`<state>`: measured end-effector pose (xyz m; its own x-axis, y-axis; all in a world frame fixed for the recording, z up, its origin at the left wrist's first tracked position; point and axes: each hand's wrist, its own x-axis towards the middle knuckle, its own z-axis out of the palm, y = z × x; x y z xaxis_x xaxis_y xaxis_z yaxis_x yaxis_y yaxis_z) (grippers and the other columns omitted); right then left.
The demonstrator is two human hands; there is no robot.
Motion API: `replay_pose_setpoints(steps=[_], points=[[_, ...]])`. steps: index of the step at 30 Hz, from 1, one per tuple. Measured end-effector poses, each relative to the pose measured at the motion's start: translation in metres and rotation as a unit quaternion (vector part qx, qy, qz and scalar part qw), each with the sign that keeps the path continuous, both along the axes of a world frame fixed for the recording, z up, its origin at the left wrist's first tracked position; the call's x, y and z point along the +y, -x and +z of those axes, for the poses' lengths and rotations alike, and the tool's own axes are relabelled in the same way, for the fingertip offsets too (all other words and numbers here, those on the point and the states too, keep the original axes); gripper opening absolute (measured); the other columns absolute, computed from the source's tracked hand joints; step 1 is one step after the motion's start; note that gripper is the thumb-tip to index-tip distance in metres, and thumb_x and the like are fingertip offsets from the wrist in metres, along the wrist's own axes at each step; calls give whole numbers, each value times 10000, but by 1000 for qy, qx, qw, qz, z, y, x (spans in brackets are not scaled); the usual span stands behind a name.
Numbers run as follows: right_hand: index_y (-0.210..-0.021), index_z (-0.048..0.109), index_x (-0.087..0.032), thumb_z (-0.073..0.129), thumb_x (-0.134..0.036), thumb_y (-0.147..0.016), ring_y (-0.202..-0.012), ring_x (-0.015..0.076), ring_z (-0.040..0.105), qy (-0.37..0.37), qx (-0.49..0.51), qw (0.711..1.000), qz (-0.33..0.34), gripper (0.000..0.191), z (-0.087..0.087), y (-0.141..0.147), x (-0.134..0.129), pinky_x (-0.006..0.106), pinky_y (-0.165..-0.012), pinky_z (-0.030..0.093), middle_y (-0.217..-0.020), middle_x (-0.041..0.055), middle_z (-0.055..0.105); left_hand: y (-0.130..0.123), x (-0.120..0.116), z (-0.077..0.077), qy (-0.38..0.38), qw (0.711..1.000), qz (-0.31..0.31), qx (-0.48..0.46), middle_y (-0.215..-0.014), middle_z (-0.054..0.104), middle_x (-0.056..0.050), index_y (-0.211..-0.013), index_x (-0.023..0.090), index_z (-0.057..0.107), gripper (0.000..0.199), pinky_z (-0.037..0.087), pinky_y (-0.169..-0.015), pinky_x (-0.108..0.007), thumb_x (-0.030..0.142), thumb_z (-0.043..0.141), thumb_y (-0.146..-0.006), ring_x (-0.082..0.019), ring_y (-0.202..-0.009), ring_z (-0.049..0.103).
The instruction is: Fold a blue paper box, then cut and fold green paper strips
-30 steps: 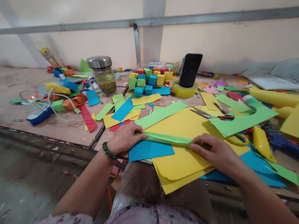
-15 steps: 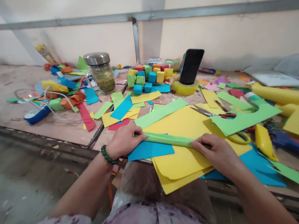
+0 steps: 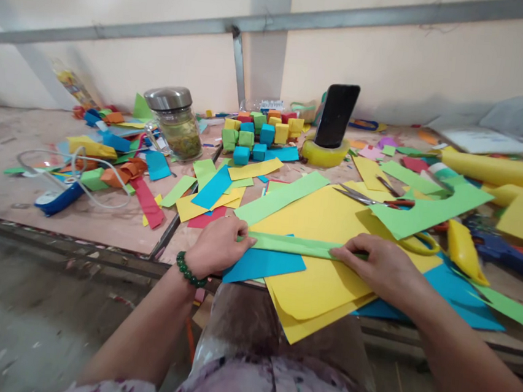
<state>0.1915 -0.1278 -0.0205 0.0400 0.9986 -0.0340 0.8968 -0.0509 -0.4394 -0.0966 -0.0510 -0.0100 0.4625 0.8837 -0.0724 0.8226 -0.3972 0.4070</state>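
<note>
A narrow folded strip of green paper [image 3: 292,244] stretches level between my hands, just above the yellow sheets. Its left end is pinched by my left hand [image 3: 224,245], which has a dark green bead bracelet at the wrist. My right hand [image 3: 372,265] pinches the other end between thumb and fingers. Under the strip lie large yellow sheets [image 3: 317,287] and a blue paper piece [image 3: 264,264]. A flat light-green strip [image 3: 284,197] rests just behind. To the right, scissors [image 3: 372,198] with open blades lie on the paper.
Several small folded paper cubes [image 3: 267,135] stand at the back, beside a phone [image 3: 337,116] propped on a yellow tape roll [image 3: 323,154]. A lidded glass jar [image 3: 176,126] stands left of them. A blue device with a white cable [image 3: 60,198] lies at left. Glue guns sit at right.
The green strip lies flatter, its lengthwise fold less raised than before. Both hands keep their pinch at its ends and have barely moved. The view has shifted slightly.
</note>
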Motion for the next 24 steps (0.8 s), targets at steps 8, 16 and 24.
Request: replay_pose_setpoints(steps=[8, 16, 24], points=[[-682, 677, -217, 507, -551, -830, -637, 194, 604, 17, -29, 999, -3, 403, 2, -1, 2, 291, -527, 361, -700, 46, 687, -1, 1, 6, -3, 999, 2, 50, -723, 615, -46, -671, 193, 590, 291, 290, -561, -283, 433, 547, -830, -193, -682, 556], [-696, 665, -226, 512, -562, -813, -651, 209, 613, 33, -35, 999, -19, 387, 3, 1, 1, 303, -543, 380, -724, 44, 684, 2, 10, 9, 24, 997, -27, 71, -726, 607, -37, -689, 201, 593, 307, 290, -554, -278, 469, 540, -830, -192, -678, 551], [-622, 614, -235, 560, -619, -757, -561, 194, 590, 5, -23, 999, -38, 411, -4, -5, -2, 298, -487, 377, -648, 38, 656, 9, 11, 9, 56, 998, -7, 27, -778, 607, -20, -741, 196, 577, 215, 327, -583, -272, 390, 571, -832, -170, -703, 550]])
